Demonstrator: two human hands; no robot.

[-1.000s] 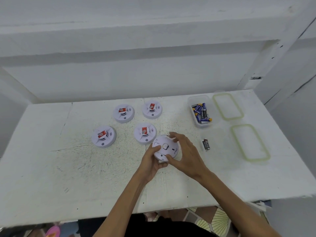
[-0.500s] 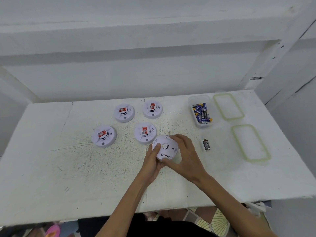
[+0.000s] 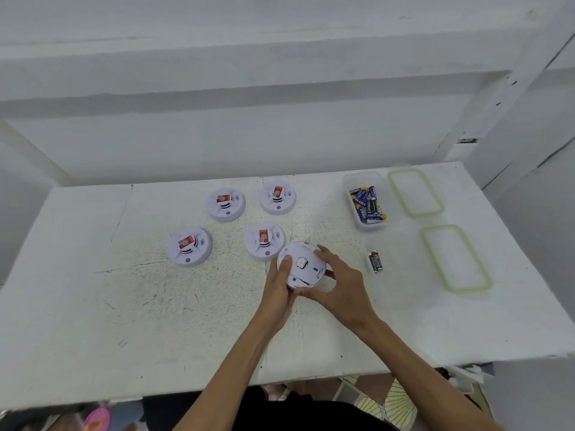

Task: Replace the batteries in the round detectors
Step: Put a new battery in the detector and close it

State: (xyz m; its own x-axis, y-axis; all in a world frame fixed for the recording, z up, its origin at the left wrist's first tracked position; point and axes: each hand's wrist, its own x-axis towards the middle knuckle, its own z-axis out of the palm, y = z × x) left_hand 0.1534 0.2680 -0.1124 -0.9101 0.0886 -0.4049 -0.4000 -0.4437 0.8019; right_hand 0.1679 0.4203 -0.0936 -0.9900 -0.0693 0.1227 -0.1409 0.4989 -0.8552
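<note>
A white round detector (image 3: 303, 265) is held underside up, just above the table, between both hands. My left hand (image 3: 278, 293) grips its left rim with the thumb on top. My right hand (image 3: 342, 287) wraps its right and near rim. Several other round detectors with red labels sit face up behind it, one (image 3: 264, 241) right beside the held one, another (image 3: 189, 246) further left, two (image 3: 226, 203) (image 3: 278, 198) at the back. A single dark battery (image 3: 375, 261) lies on the table to the right of my hands.
A clear tub (image 3: 367, 201) holds several blue batteries at the back right. Two clear lids with green rims (image 3: 415, 191) (image 3: 455, 258) lie further right. The white table (image 3: 124, 321) ends at a near edge below my forearms; a white wall stands behind.
The detector has turned and tipped a little in my hands, and my right hand has slid further around its right and near rim. Everything else on the table is where it was.
</note>
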